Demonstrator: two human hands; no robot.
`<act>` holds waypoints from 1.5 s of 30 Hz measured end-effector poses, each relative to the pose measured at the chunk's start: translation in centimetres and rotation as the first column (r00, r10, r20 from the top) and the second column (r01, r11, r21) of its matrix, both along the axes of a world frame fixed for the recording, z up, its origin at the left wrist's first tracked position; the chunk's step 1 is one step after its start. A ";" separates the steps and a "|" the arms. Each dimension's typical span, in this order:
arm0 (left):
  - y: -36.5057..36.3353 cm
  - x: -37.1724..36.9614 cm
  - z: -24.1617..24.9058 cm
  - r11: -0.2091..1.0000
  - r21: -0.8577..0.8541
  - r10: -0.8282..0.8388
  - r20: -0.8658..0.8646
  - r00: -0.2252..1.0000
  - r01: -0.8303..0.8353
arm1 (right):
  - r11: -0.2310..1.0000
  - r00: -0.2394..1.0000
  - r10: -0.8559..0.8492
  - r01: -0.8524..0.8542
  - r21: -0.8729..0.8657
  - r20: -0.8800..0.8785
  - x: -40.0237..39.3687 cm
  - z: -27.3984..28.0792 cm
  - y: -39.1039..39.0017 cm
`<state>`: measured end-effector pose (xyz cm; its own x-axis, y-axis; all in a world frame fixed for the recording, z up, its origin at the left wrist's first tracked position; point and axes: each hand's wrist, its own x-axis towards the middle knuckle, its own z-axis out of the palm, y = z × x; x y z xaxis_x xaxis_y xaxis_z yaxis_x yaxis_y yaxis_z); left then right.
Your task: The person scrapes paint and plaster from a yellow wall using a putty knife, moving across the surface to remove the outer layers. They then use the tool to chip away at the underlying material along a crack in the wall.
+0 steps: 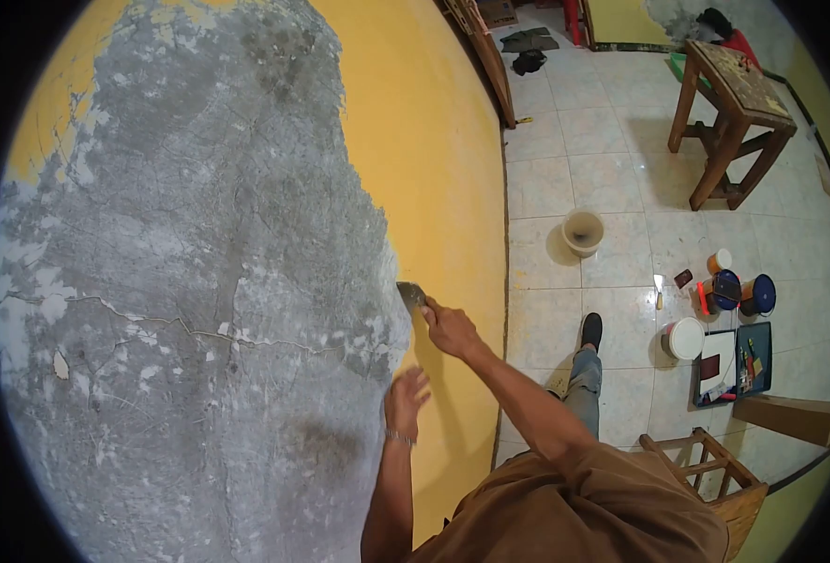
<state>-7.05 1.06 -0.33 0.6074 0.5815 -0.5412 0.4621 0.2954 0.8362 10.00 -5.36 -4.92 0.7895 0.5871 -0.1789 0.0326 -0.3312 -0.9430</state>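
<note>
My right hand (pixel 451 330) is closed round the handle of a scraper (pixel 410 295). The scraper's blade is right at the border where yellow paint (pixel 434 206) meets the bare grey patch (pixel 284 235) of the wall. Lower down, my left hand (pixel 406 402) is raised close to the wall with its fingers apart and nothing in it; a metal bracelet (pixel 400 437) circles that wrist. A jagged crack (pixel 185 327) runs across the grey plaster to the left of both hands.
On the tiled floor (pixel 612 375) to the right stand a pale bucket (pixel 583 232), a white-lidded tub (pixel 683 339), paint cans (pixel 759 295) and an open toolbox (pixel 754 358). A wooden stool (pixel 743 89) is farther back; another wooden stool (pixel 715 469) stands near my body.
</note>
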 end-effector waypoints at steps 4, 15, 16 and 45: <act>3.0 8.8 -0.4 0.997 -0.009 0.075 -0.054 0.996 -0.076 | 0.992 0.993 0.119 -0.118 0.045 -0.019 -1.9 0.1 -1.4; 3.7 13.4 -4.4 0.975 -0.135 0.183 0.060 0.981 -0.174 | 0.994 0.970 0.097 -0.105 0.024 0.222 -3.8 -1.0 -0.8; 3.7 13.9 -4.6 0.974 -0.141 0.190 0.060 0.980 -0.180 | 0.991 0.963 0.116 -0.128 0.032 0.244 -3.3 -1.2 -0.8; 3.6 16.9 -5.0 0.918 -0.166 0.364 -0.004 0.931 -0.359 | 0.982 0.996 0.049 -0.062 0.181 0.073 -0.9 0.6 -2.6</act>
